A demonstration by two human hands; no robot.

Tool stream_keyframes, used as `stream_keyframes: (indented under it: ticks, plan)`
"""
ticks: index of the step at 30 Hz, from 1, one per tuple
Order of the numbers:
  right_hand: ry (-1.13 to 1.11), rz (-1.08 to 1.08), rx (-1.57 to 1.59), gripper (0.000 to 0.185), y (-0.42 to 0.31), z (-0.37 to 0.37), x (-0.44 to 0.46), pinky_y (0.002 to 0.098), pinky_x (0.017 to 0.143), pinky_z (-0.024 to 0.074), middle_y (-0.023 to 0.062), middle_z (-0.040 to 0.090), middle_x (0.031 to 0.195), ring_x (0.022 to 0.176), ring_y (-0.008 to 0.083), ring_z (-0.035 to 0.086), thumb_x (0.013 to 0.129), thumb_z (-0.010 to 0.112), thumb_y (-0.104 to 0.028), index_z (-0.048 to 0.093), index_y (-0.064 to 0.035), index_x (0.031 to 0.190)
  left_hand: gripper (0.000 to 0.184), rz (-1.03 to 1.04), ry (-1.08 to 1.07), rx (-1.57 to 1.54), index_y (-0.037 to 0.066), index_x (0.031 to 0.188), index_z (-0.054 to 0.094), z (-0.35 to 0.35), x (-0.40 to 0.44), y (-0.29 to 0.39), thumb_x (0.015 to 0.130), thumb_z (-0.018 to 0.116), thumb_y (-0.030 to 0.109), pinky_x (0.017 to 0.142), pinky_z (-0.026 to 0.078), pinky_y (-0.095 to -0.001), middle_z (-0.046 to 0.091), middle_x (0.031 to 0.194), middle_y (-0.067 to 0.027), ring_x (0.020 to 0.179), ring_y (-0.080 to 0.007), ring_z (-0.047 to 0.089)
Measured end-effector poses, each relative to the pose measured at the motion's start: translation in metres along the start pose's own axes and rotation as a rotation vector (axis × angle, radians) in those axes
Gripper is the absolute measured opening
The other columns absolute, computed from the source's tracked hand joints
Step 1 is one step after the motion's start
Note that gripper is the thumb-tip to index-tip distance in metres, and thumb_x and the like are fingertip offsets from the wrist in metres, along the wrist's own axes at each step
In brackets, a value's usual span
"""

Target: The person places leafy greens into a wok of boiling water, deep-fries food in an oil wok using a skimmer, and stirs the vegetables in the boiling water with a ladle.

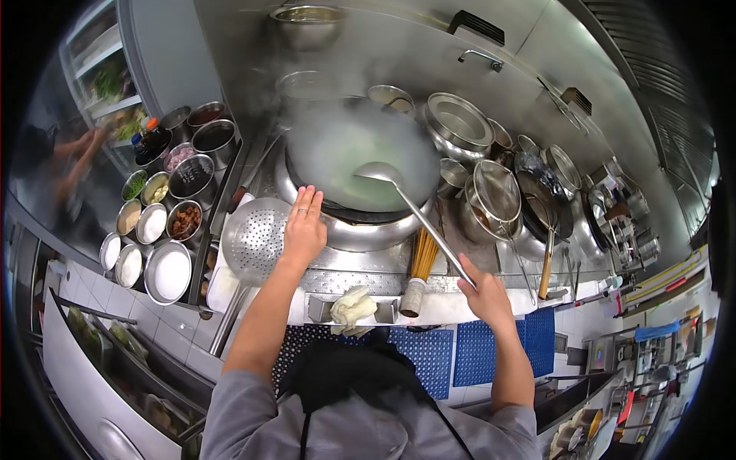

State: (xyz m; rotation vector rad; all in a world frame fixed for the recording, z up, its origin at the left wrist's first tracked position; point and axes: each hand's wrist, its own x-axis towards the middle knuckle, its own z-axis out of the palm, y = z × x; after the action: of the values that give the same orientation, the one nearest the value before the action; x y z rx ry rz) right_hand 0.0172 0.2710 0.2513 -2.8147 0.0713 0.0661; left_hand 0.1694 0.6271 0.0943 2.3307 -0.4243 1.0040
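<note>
My right hand [484, 295] is closed round the end of a long-handled ladle [429, 230], whose bowl hangs over the wok. Thick steam rises from the wok [345, 208] and blurs the pale green contents inside. At the wok's near left rim is my left hand [305, 230], empty, its fingers stretched out and close together. Whether it touches the rim I cannot tell. Just left of that hand lies a large perforated strainer [257, 239], its handle pointing toward me. A bamboo wok brush [422, 264] lies between the wok and my right hand.
Several seasoning containers [169, 272] and bottles [157, 132] stand at the left. A crumpled cloth [353, 305] rests on a small metal tray at the front edge. To the right are a wire-mesh strainer [497, 192], pots and a dark wok [546, 201]. A metal bowl [308, 27] sits behind.
</note>
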Motion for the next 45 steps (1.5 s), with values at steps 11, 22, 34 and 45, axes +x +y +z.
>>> stream_keyframes:
  ticks: [11,22,34,45]
  plan:
    - [-0.045,0.180,0.510,0.061,-0.027,0.068,0.131,0.0383,0.057,0.0536,0.0148,0.067,0.080,0.061,0.0256,0.066,0.093,0.062,-0.014,0.044,-0.0144,0.151,0.053,-0.013,-0.053,-0.005,0.000,0.130,0.062,-0.009,0.005,-0.007,0.078,0.056,0.000,0.112,0.042,-0.0456,0.056,0.140,-0.0215,0.135,-0.0375,0.049]
    - [-0.236,0.120,1.079,0.074,-0.068,0.075,0.135,0.0283,0.040,0.0457,0.0043,0.056,0.069,0.048,0.0125,0.053,0.092,0.063,0.000,0.026,-0.0007,0.156,0.054,-0.066,-0.103,-0.064,0.001,0.133,0.060,-0.017,0.008,0.001,0.079,0.056,0.001,0.112,0.042,-0.0445,0.053,0.143,-0.0220,0.136,-0.0378,0.048]
    - [-0.334,-0.053,0.378,0.069,-0.039,0.036,0.047,0.0386,0.054,0.0523,0.0155,0.063,0.073,0.054,0.0266,0.062,0.091,0.062,-0.010,0.037,-0.0140,0.155,0.050,-0.050,-0.134,-0.032,-0.002,0.129,0.061,-0.020,0.013,0.001,0.079,0.058,0.003,0.110,0.044,-0.0446,0.055,0.140,-0.0229,0.134,-0.0385,0.049]
    - [-0.168,-0.125,-0.121,0.071,-0.045,0.075,0.105,0.0531,0.090,0.0517,0.0354,0.067,0.098,0.097,0.0497,0.066,0.081,0.058,-0.004,0.028,0.0105,0.144,0.046,-0.050,-0.109,-0.012,-0.004,0.124,0.064,-0.013,0.015,0.001,0.079,0.059,0.003,0.108,0.045,-0.0460,0.058,0.136,-0.0237,0.131,-0.0408,0.052]
